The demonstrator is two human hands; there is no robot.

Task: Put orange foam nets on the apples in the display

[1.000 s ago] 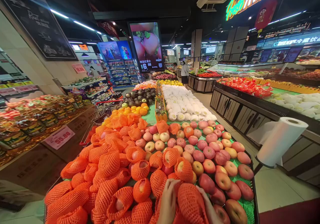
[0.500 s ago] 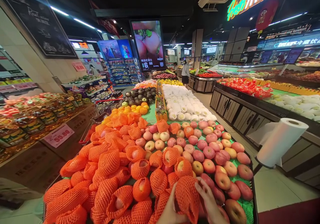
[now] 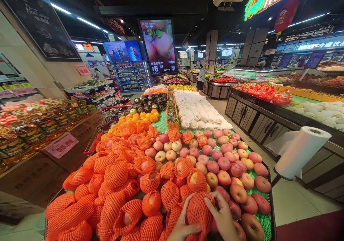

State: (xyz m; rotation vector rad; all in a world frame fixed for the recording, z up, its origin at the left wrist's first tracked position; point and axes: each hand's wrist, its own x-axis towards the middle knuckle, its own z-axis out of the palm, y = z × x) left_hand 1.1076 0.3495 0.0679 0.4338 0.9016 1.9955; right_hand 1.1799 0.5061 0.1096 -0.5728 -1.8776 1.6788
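Observation:
Both my hands are at the near edge of a fruit display, closed around one orange foam net sleeve (image 3: 198,210). My left hand (image 3: 182,225) grips its left side with fingers curled on the mesh. My right hand (image 3: 221,216) holds its right side, fingers spread over the top. Whether an apple is inside the sleeve is hidden. Net-wrapped apples (image 3: 152,201) lie to the left. Bare red apples (image 3: 238,192) lie to the right on a green mat (image 3: 264,219).
A roll of plastic bags (image 3: 301,151) stands on a holder at the right of the stand. Beyond the apples lie oranges (image 3: 146,117), white-wrapped fruit (image 3: 197,112) and a screen (image 3: 158,47). A person (image 3: 201,78) stands far down the aisle. Packaged goods (image 3: 32,126) fill the left shelf.
The sleeve has been lifted up and stood more upright between my hands. My right hand moved from under it to over its right side.

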